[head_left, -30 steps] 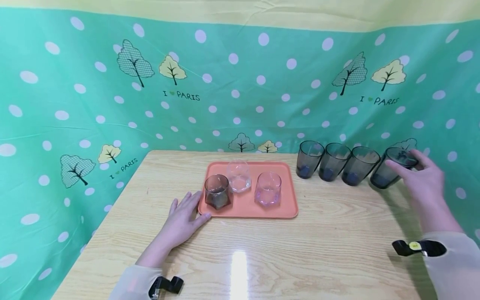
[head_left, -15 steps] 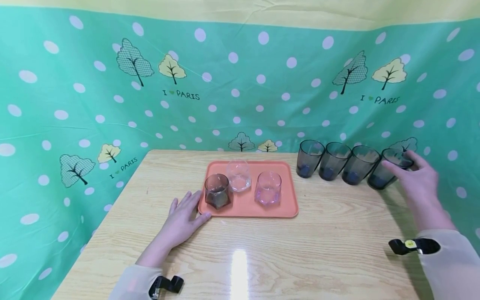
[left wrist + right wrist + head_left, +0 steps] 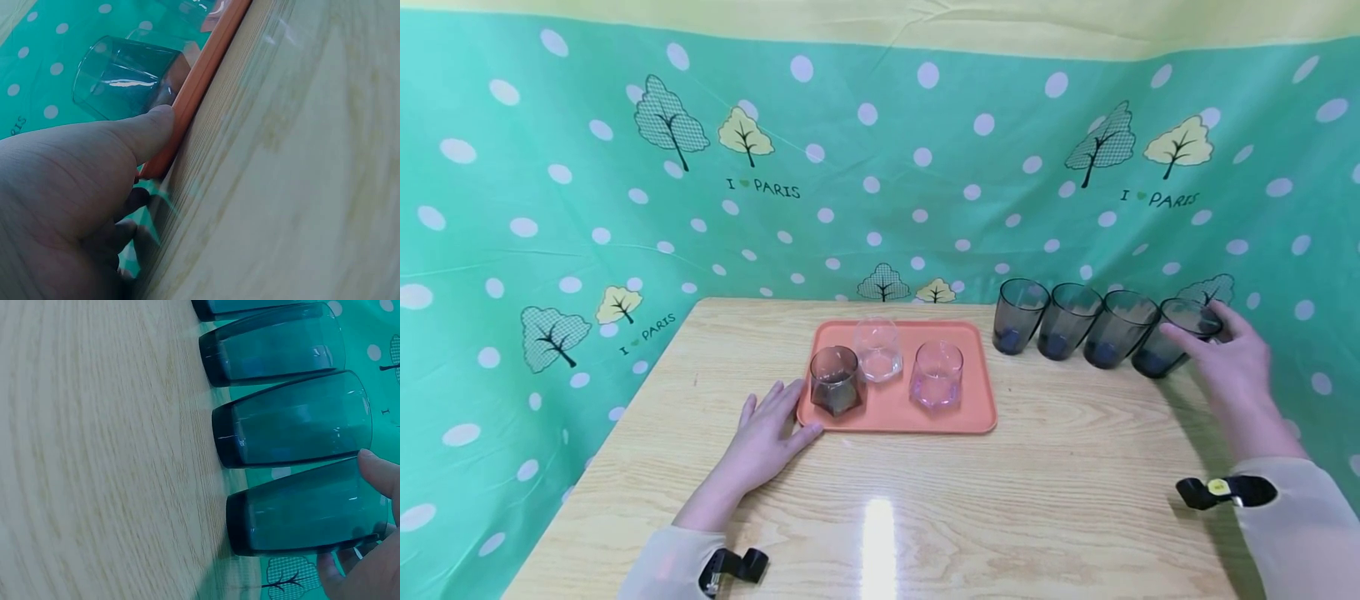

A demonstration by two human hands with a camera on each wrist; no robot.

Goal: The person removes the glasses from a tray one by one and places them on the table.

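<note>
At the right end of a row of dark grey tumblers, my right hand (image 3: 1236,367) grips the last tumbler (image 3: 1159,354) near its rim. Its thumb is on the near side and the fingers are round the far side, as the right wrist view shows on that tumbler (image 3: 306,506). The tumbler stands on the table, close beside its neighbour (image 3: 1116,337). My left hand (image 3: 767,437) rests at the near left corner of a coral tray (image 3: 902,421). Its thumb touches the tray's rim (image 3: 203,78), with the other fingers spread along the left side.
On the tray stand a dark brown faceted glass (image 3: 837,392), a clear glass (image 3: 880,362) and a pink-tinted glass (image 3: 936,387). Two more dark tumblers, the leftmost tumbler (image 3: 1017,325) included, continue the row. A green dotted cloth (image 3: 865,183) hangs behind the wooden table (image 3: 1000,500).
My right hand has slid the last tumbler to the left, narrowing the gap to its neighbour. The left hand and the tray stay where they were.
</note>
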